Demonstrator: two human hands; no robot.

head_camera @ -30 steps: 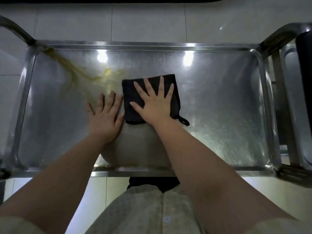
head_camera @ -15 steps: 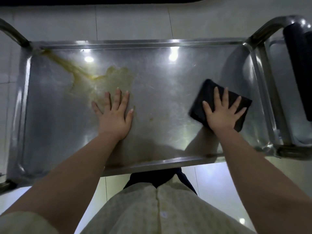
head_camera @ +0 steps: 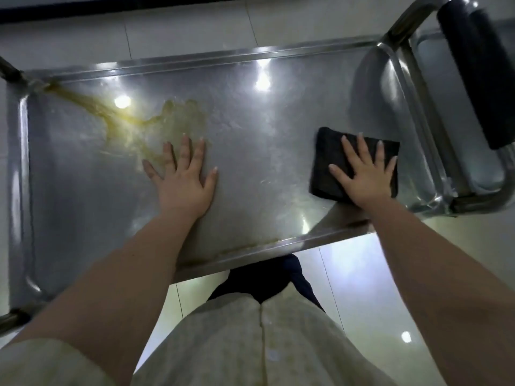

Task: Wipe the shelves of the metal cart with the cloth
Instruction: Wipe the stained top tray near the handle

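On the top shelf [head_camera: 264,151] of the metal cart [head_camera: 409,16], near its front rim and right end, the right hand [head_camera: 365,176] lies flat, fingers straight and spread, pressing down the folded dark cloth [head_camera: 328,162]. The left hand [head_camera: 184,179], equally flat and holding nothing, braces mid-shelf. Wiping seems under way. Beyond, a yellow stain [head_camera: 125,121] runs to the far-left corner, so the next stroke likely calls for sweeping the cloth leftwards across it.
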